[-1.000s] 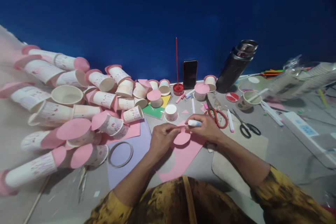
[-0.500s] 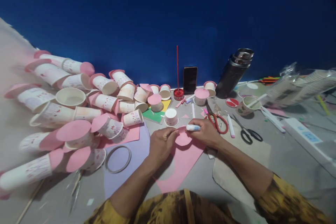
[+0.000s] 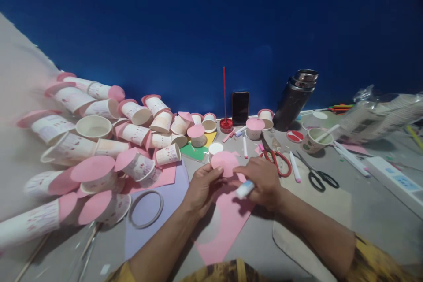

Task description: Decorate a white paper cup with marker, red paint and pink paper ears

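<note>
A pink paper circle [image 3: 225,163] is pinched at its lower left edge between the thumb and fingers of my left hand [image 3: 201,188]. My right hand [image 3: 264,181] grips a white and pale-blue glue stick [image 3: 245,189], which slants down to the left. Its forefinger reaches to the circle's right edge. Just behind the circle, and partly hidden by it, a small white paper cup [image 3: 216,146] stands upside down. Below both hands lies a pink paper sheet [image 3: 228,233] with a round piece cut out of it.
Decorated paper cups with pink discs [image 3: 93,168] are heaped at left. A tape ring [image 3: 146,209] lies on purple paper. Red-handled scissors [image 3: 280,164], black-handled scissors [image 3: 317,180], a dark flask [image 3: 294,101], a phone [image 3: 240,108] and a power strip [image 3: 396,180] lie or stand behind and right.
The pink circle has been lifted off the sheet and tipped up by my left hand. My right hand has drawn the glue stick back toward me, away from the circle's surface.
</note>
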{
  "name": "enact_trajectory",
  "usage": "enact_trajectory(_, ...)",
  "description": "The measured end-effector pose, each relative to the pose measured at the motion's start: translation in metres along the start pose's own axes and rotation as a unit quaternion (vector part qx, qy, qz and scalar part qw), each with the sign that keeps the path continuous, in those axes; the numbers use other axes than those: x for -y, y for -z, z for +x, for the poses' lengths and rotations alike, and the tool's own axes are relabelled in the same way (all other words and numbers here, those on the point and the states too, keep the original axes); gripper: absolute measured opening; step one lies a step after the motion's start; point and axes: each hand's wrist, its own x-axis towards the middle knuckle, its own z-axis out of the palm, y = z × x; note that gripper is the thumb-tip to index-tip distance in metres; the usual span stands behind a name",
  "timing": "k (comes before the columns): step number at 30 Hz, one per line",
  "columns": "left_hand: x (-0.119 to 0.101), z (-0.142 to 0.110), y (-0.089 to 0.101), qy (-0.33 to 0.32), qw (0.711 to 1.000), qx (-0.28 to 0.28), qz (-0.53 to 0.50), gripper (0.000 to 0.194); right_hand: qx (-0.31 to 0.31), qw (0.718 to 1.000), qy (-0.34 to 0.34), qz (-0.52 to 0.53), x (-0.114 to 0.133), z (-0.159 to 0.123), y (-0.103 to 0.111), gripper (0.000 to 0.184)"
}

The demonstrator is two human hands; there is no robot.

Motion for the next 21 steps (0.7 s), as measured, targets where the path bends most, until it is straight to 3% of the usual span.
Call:
enact_trajectory(2, 0.001, 0.002, 0.002, -0.03, 0.999, -0.009, 0.018, 0.041, -0.021, 0.98, -0.154, 0.121, -0.003, 0.004, 0.001, 0.027)
enact_trajectory(4, 0.001, 0.004, 0.004, -0.041, 0.999, 0.0, 0.035, 0.046, 0.003, 0.918, -0.298, 0.263, -0.008, 0.008, 0.001, 0.035)
enact_trajectory(6, 0.002, 0.005, 0.004, -0.036, 0.998, 0.014, 0.052, 0.046, 0.068, 0.842, -0.356, 0.4, -0.014, 0.011, 0.0, 0.046)
enact_trajectory(8, 0.002, 0.005, 0.004, -0.022, 0.997, 0.029, 0.062, 0.044, 0.102, 0.795, -0.369, 0.471, -0.016, 0.012, -0.002, 0.05)
enact_trajectory(10, 0.002, 0.003, 0.002, -0.007, 0.998, 0.043, 0.051, 0.043, 0.105, 0.789, -0.374, 0.476, -0.016, 0.013, -0.003, 0.045)
enact_trajectory(15, 0.002, 0.001, 0.0, 0.022, 0.998, 0.053, 0.014, 0.042, 0.103, 0.805, -0.377, 0.446, -0.013, 0.015, 0.0, 0.038)
enact_trajectory(19, -0.002, 0.0, -0.001, 0.011, 0.999, 0.037, 0.038, 0.037, 0.111, 0.795, -0.37, 0.467, -0.015, 0.018, -0.003, 0.041)
enact_trajectory(21, -0.006, -0.001, -0.002, 0.009, 0.999, 0.034, 0.041, 0.038, 0.074, 0.81, -0.373, 0.448, -0.02, 0.022, -0.003, 0.048)
